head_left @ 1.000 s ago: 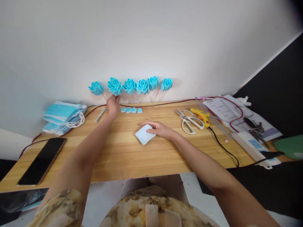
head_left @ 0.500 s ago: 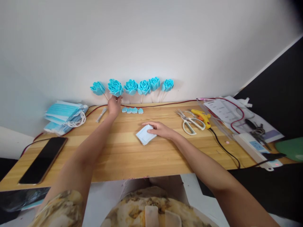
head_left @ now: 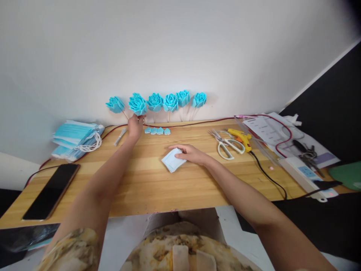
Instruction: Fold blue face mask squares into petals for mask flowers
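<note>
Several blue roses on thin sticks lean against the white wall at the back of the wooden table (head_left: 158,188). My left hand (head_left: 135,126) reaches to the second blue rose (head_left: 137,104) from the left, fingers closed around its stick just below the bloom. My right hand (head_left: 188,153) rests at the table's middle, fingers lying on a folded pale blue mask piece (head_left: 172,160). A row of small blue petals (head_left: 157,131) lies just right of my left hand.
A stack of blue face masks (head_left: 75,137) sits at the back left, a black phone (head_left: 50,191) at the front left. White scissors (head_left: 227,144), a yellow glue gun (head_left: 239,137), papers (head_left: 265,130), keys and a power strip (head_left: 306,175) crowd the right side.
My left hand stays at the second rose's stick, which has shifted only slightly. My right hand stays on the folded mask piece.
</note>
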`<state>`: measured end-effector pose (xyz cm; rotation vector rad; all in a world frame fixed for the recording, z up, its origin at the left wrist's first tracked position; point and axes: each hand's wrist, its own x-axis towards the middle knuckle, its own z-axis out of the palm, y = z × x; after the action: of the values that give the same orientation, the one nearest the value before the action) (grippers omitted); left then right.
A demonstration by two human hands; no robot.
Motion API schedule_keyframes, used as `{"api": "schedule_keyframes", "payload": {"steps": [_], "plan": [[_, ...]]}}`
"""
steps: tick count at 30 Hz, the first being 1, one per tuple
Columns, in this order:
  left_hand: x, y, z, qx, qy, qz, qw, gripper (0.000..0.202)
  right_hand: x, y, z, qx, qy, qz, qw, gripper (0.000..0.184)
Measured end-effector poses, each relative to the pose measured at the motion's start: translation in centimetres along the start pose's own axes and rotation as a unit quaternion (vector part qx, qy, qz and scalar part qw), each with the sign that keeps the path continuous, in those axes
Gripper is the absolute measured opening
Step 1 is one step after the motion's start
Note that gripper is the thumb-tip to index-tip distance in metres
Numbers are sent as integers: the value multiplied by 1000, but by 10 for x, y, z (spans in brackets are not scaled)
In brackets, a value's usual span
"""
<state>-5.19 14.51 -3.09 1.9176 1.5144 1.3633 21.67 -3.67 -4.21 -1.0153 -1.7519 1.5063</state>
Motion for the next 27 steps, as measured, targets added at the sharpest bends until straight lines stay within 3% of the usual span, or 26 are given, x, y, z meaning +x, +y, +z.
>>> {"api": "schedule_keyframes", "payload": {"steps": [6, 15, 20, 23, 27], "plan": [[-7, 4, 3, 24, 33, 5, 999, 30, 0, -3, 1, -1, 0, 5, 1000, 58], [-10, 9, 2, 19, 39, 1, 999, 19, 0, -3, 1, -3, -1, 6, 1000, 58], [-27, 11, -4, -19, 44, -34, 998, 29, -2, -5, 0, 10, -3, -1, 1000, 60], [-46, 14, -11, -72, 22, -80, 994, 36, -5, -10, -3, 45, -12, 16, 999, 65], [-69, 30, -18, -150, -38, -132, 979, 34, -6, -17, -8, 14, 72, 2, 997, 64]]}}
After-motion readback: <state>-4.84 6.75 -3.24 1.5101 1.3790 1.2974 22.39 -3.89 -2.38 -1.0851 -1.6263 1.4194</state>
